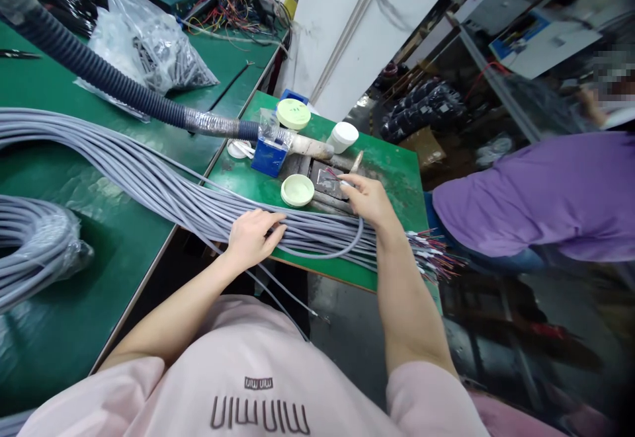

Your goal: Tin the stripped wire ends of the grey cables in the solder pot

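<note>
My left hand (253,238) lies curled over a long bundle of grey cables (163,186), pressing into it. My right hand (364,199) pinches a single grey cable (322,253) near its end, above a dark metal plate (323,182) set into a small green bench (387,166). Thin coloured wire shows at my fingertips. A pale green lid (297,190) lies just left of that plate. Stripped, multicoloured wire ends (431,252) fan out from the bundle beyond my right forearm.
A blue box (269,157), a white jar (342,137) and another green lid (293,114) stand behind the plate. A corrugated hose (84,73), a bag of parts (169,53) and a cable coil (34,245) occupy the left bench. A person in purple (536,199) works at right.
</note>
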{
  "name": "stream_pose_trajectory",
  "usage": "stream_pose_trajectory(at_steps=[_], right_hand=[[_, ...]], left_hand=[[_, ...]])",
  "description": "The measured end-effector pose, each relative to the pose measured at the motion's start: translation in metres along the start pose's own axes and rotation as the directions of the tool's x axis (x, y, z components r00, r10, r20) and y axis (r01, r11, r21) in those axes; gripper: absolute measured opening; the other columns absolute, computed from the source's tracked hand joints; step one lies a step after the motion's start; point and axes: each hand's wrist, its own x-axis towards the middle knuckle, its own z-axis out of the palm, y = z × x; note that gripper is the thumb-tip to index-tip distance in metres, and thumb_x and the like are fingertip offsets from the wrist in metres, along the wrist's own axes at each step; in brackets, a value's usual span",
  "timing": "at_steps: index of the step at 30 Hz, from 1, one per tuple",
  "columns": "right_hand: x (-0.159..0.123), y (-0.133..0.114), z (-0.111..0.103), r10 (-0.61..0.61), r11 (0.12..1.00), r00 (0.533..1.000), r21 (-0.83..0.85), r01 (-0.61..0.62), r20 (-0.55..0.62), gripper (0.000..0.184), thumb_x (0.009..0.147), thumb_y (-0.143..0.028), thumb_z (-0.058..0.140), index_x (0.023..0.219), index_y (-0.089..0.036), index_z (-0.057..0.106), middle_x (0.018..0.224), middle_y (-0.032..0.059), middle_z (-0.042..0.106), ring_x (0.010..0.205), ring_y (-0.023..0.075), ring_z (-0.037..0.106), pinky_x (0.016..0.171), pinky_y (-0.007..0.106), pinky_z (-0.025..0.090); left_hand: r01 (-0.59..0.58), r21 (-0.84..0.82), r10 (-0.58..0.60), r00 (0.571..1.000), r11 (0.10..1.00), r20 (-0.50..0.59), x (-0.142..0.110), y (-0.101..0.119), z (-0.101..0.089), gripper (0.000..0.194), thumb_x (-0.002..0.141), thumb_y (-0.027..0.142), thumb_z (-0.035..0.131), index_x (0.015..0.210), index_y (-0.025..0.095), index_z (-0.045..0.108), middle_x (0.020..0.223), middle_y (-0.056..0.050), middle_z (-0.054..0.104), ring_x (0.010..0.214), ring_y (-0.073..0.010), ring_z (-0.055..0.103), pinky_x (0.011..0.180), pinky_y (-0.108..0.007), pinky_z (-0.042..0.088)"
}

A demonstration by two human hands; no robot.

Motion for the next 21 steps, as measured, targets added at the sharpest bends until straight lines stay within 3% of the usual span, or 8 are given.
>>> stream_pose_trajectory(at_steps=[4, 9, 14, 21], right_hand=[[0.011, 0.022, 0.003, 0.015, 0.996, 0.998, -0.091, -0.021, -0.064, 0.04, 0.078, -0.03, 0.055, 0.109, -0.012, 0.073, 0.053, -0.0002, 0.055, 0.051, 0.0143, 0.047, 0.055, 0.027, 0.038], [0.023, 0.035, 0.011, 0.038, 0.974, 0.997, -0.219, -0.053, -0.072, 0.038, 0.078, -0.027, 0.054, 0.11, -0.015, 0.073, 0.079, 0.0065, 0.071, 0.07, 0.0191, 0.061, 0.071, 0.031, 0.047], [0.027, 0.036, 0.014, 0.066, 0.946, 0.997, -0.315, -0.078, -0.05, 0.037, 0.08, -0.025, 0.054, 0.111, -0.017, 0.073, 0.101, 0.0095, 0.074, 0.083, 0.0216, 0.065, 0.083, 0.034, 0.049], [0.028, 0.036, 0.017, 0.1, 0.923, 0.995, -0.371, -0.104, -0.03, 0.036, 0.082, -0.024, 0.054, 0.113, -0.017, 0.072, 0.105, 0.0106, 0.074, 0.091, 0.0241, 0.067, 0.088, 0.037, 0.049]], left_hand=[[0.003, 0.007, -0.003, 1.0, 1.0, 0.004, 0.001, 0.0, 0.0, 0.023, 0.091, 0.031, 0.054, 0.101, 0.018, 0.07, 0.078, -0.004, 0.071, 0.072, -0.0161, 0.062, 0.07, -0.028, 0.045], [0.005, 0.005, -0.005, 1.0, 1.0, 0.004, 0.0, 0.0, 0.001, 0.023, 0.091, 0.031, 0.054, 0.101, 0.018, 0.069, 0.078, -0.003, 0.071, 0.072, -0.0155, 0.062, 0.07, -0.028, 0.046], [-0.011, 0.018, 0.011, 1.0, 1.0, -0.007, 0.0, -0.001, 0.001, 0.021, 0.091, 0.031, 0.055, 0.1, 0.018, 0.069, 0.079, -0.004, 0.072, 0.072, -0.0158, 0.062, 0.069, -0.028, 0.046], [-0.027, 0.033, 0.028, 0.999, 0.999, -0.019, 0.001, -0.001, 0.001, 0.021, 0.091, 0.03, 0.055, 0.1, 0.017, 0.069, 0.079, -0.003, 0.072, 0.071, -0.0156, 0.062, 0.067, -0.028, 0.044]])
